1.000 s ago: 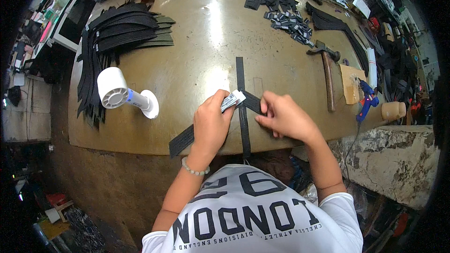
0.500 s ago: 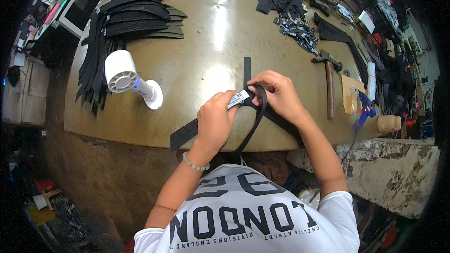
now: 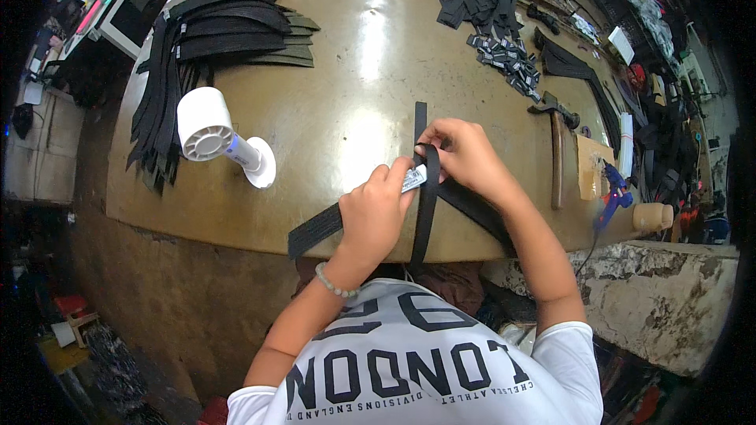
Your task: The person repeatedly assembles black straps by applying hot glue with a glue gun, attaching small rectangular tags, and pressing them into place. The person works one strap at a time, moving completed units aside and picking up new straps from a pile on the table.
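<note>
My left hand (image 3: 376,211) grips a small silver-white tool (image 3: 414,179) and presses down on a black strap (image 3: 315,230) that lies slantwise across the table's front edge. My right hand (image 3: 462,154) pinches a second black strap (image 3: 427,205) and folds it into a loop over the tool's tip. That strap's far end (image 3: 420,114) lies flat on the table, and its near end hangs over the edge. Both hands meet at the loop.
A white handheld fan (image 3: 213,131) stands to the left. Stacks of black straps (image 3: 228,31) lie at the back left and back centre. A pile of black buckles (image 3: 508,55), a hammer (image 3: 556,145) and a blue glue gun (image 3: 611,193) are to the right on the brown table (image 3: 346,86).
My right hand has lifted the upright strap off the table and bent it into a loop over the tool. The left hand has stayed on the slanted strap.
</note>
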The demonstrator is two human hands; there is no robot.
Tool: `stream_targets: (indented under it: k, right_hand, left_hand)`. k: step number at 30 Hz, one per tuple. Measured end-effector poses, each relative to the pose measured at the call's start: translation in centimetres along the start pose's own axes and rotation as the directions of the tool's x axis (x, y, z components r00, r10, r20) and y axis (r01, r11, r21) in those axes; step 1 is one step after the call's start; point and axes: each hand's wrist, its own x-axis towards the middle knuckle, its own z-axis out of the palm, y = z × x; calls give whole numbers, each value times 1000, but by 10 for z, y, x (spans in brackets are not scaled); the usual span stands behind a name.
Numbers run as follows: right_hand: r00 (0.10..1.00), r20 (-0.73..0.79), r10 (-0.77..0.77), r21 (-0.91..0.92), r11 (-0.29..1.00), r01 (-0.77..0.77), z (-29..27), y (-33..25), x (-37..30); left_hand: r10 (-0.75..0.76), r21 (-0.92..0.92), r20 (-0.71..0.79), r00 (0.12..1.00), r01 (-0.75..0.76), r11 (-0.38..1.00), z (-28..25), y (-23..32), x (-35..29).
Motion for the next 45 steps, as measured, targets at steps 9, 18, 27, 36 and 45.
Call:
stream_targets:
  k: [9, 18, 27, 36, 45]
  right_hand:
    - [568, -536, -625, -635, 742, 217, -42, 7, 26]
    - [551, -831, 77, -393, 621, -679, -102, 80, -88]
    - [966, -259, 16, -360, 926, -112, 23, -29, -108]
    - [945, -275, 179, -336, 902, -269, 27, -31, -126]
    - [564, -826, -25, -228, 929, -293, -41, 73, -125]
  left_hand:
    - [-40, 272, 252, 967, -31, 962, -13, 14, 5]
    - [-2, -147, -84, 996, -10, 989, -43, -16, -11]
    - [5, -39, 48, 999, -4, 999, -37, -18, -21]
    - [-77, -193, 62, 995, 88, 977, -46, -11, -7]
    - [490, 122, 3, 871, -487, 865, -160, 33, 102]
